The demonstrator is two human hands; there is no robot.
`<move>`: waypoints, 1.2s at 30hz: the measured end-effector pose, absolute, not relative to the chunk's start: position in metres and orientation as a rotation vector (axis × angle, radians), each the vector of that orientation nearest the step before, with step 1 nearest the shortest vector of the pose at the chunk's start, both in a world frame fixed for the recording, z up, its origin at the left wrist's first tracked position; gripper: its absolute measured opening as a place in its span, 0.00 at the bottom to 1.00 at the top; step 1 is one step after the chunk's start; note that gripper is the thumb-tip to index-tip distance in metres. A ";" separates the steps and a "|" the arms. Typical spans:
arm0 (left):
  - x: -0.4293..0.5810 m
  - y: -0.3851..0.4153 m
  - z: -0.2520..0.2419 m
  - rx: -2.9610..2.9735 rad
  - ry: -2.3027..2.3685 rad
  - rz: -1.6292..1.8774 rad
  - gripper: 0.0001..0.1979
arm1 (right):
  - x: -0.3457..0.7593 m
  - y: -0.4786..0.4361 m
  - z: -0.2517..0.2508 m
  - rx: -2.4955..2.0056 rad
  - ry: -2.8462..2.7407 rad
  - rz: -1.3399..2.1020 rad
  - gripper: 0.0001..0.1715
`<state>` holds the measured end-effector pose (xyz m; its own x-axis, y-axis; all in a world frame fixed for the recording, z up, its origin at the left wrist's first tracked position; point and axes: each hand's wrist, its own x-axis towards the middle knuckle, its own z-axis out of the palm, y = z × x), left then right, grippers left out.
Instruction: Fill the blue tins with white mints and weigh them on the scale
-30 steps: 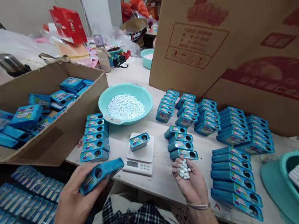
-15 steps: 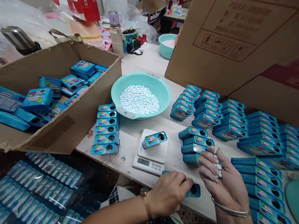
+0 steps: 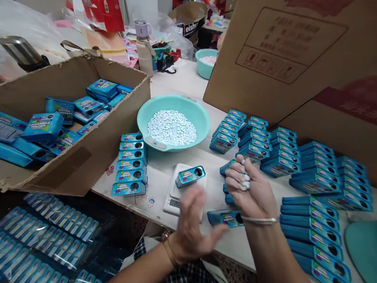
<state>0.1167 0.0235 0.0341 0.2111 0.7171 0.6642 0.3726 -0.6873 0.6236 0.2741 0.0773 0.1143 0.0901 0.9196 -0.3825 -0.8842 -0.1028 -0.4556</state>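
Note:
My right hand (image 3: 255, 190) is turned palm up, its fingers curled round several small pale candies (image 3: 245, 181). My left hand (image 3: 193, 230) holds nothing; its fingers are apart and a little blurred, just in front of the white digital scale (image 3: 174, 203). On the scale's plate stands a blue candy box (image 3: 190, 176) with a dark round hole in its top, and part of the display is covered by my fingers. Another blue candy box (image 3: 224, 218) lies on the table between my two hands. Behind the scale, a turquoise basin (image 3: 202, 118) contains many more pale candies.
Rows of blue boxes (image 3: 311, 223) stand to the right, with a short row (image 3: 130, 176) left of the scale. A cardboard carton (image 3: 108, 136) of loose boxes is at the left. A large cardboard sheet (image 3: 282, 48) leans behind the right rows. Packed boxes (image 3: 28, 246) lie lower left.
My left hand has let go of the box near the table edge, lifted toward the scale and spread its fingers. My right hand, still with candies, has moved left and slightly away from me.

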 end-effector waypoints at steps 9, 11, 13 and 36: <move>0.102 0.112 0.050 2.048 1.151 0.981 0.21 | 0.217 0.130 0.094 -0.842 -0.253 1.249 0.08; 0.103 0.113 0.046 1.987 1.146 0.984 0.17 | 0.213 0.132 0.089 -0.859 -0.292 1.203 0.11; 0.103 0.112 0.043 1.946 1.146 1.003 0.18 | 0.211 0.132 0.086 -0.871 -0.320 1.173 0.12; 0.098 0.112 0.044 1.957 1.165 1.013 0.16 | 0.210 0.124 0.086 -0.952 -0.392 1.114 0.13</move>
